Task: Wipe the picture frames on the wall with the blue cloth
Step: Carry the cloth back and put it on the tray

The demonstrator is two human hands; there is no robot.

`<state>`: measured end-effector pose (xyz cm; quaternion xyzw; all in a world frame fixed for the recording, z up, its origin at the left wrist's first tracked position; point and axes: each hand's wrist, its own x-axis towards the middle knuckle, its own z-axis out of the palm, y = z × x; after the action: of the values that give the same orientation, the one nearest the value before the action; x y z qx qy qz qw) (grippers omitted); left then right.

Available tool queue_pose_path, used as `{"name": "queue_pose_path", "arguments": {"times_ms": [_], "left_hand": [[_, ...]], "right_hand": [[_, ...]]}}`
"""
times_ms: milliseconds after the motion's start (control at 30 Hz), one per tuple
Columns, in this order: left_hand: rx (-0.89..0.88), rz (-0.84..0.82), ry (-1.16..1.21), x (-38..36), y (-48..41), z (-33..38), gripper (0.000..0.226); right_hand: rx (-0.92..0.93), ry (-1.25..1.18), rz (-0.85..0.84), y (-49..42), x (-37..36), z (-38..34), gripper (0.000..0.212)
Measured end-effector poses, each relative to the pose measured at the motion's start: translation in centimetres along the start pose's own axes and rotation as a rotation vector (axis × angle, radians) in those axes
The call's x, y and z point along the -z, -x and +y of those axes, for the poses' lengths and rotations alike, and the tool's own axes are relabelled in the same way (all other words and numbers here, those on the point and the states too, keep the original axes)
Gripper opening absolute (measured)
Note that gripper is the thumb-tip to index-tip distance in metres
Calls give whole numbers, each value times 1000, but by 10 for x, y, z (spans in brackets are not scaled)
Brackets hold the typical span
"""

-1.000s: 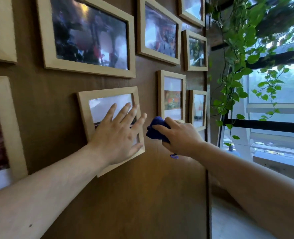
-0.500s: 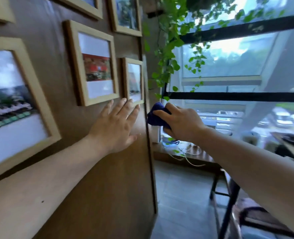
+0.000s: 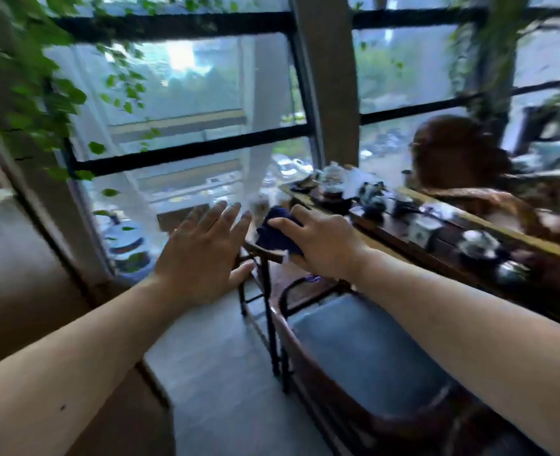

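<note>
Both your hands are stretched out in front of you in mid-air: your left hand (image 3: 203, 255) is flat and spread, fingers apart, palm facing away, gripping nothing, while your right hand (image 3: 321, 245) just beside it is closed around the blue cloth (image 3: 273, 233), which sits bunched under your fingers with a dark fold showing toward your left hand. No picture frames appear in the view, which is blurred throughout. Behind your hands, the biggest thing is the window (image 3: 186, 93), a wide stretch of glass split by black bars, with a thick grey pillar (image 3: 328, 87) standing between its panes. Green trailing leaves of a hanging plant (image 3: 35, 93) cover the upper left corner and drop down along the glass. A brown wall panel (image 3: 25, 264) fills the lower left, under your left forearm. On the right, a long wooden desk (image 3: 469, 258) runs away toward the window, crowded with small tea ware (image 3: 374, 199) too blurred to tell apart piece by piece. Below your right forearm stands a dark-framed chair (image 3: 364, 350) with a blue-grey seat cushion, on the grey floor (image 3: 219, 373). Beyond the desk, at the right, a reddish-brown blurred mass shows, and you cannot tell what it is.
</note>
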<state>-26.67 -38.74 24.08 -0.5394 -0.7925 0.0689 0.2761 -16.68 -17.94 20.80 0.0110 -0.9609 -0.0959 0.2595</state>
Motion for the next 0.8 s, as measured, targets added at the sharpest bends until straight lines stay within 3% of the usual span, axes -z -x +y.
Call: {"name": "queue_pose_path", "arguments": {"times_ms": [367, 533, 800], "left_hand": [[-319, 9, 322, -41, -63, 195, 80], [-462, -67, 376, -66, -87, 300, 84], [-533, -161, 467, -94, -141, 439, 83]], "right_hand": [[-458, 68, -157, 240, 9, 64, 61], [-649, 50, -229, 345, 1, 106, 63], [-901, 66, -363, 479, -40, 202, 64]]}}
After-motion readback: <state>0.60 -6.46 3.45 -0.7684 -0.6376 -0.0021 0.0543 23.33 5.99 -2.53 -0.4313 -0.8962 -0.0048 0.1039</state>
